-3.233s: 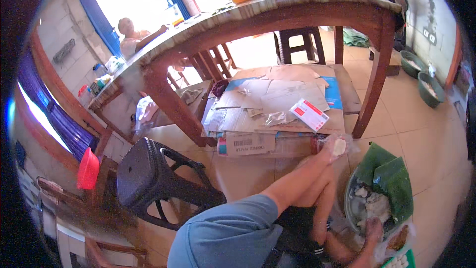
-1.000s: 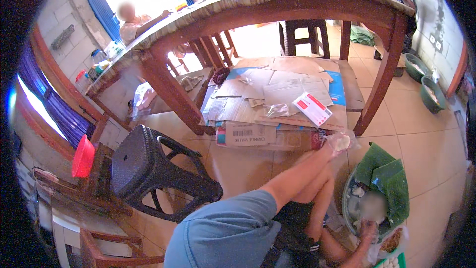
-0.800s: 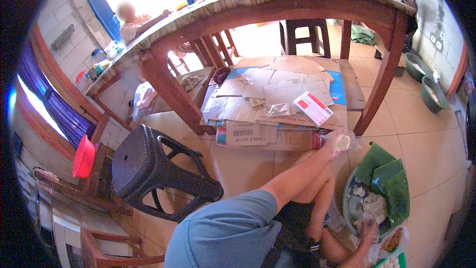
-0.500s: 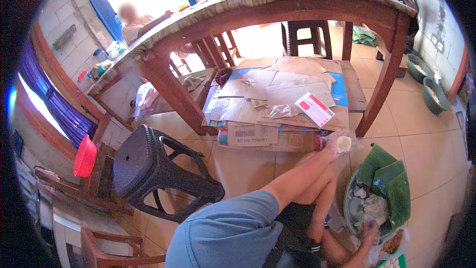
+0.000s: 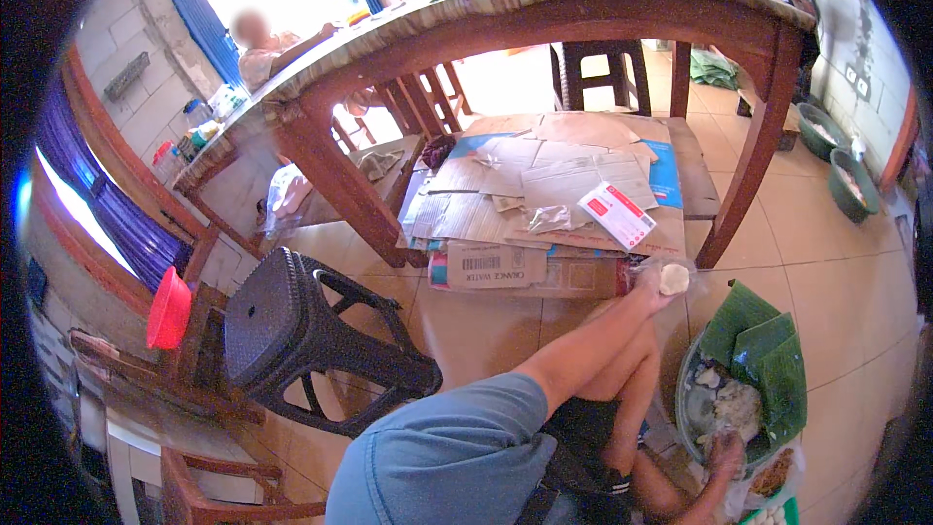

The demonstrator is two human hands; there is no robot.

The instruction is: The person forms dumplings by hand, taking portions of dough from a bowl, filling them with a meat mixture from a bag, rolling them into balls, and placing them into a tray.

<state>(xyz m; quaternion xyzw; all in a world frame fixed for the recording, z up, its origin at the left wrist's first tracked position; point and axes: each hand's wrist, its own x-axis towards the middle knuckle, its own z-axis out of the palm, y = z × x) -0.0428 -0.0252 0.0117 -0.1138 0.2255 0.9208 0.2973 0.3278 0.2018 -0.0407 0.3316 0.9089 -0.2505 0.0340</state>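
My left hand (image 5: 649, 284) is stretched out in front of me, closed around clear plastic film with a round, flat-topped white piece of dough (image 5: 674, 279) in it. Low on the right, my right hand (image 5: 723, 457) reaches into a grey-green basin (image 5: 684, 391). Its bunched fingers press against the near edge of a pale, sticky, dough-like mass (image 5: 736, 408); the fingertips are partly hidden. Green banana leaf pieces (image 5: 761, 345) lean over the basin's right side. Just beside my right hand, a clear plastic bag holds a brown shredded filling (image 5: 773, 474).
Before me is a wooden table (image 5: 544, 12), flattened cardboard (image 5: 554, 170) stacked beneath it. A black plastic stool (image 5: 277, 316) stands to the left. A green tray (image 5: 777, 513) with white pieces sits at the lower edge. Another person (image 5: 267, 53) sits beyond the table.
My left hand has turned slightly, and the white dough faces up a little differently. My right hand stays at the dough-like mass with hardly any shift.
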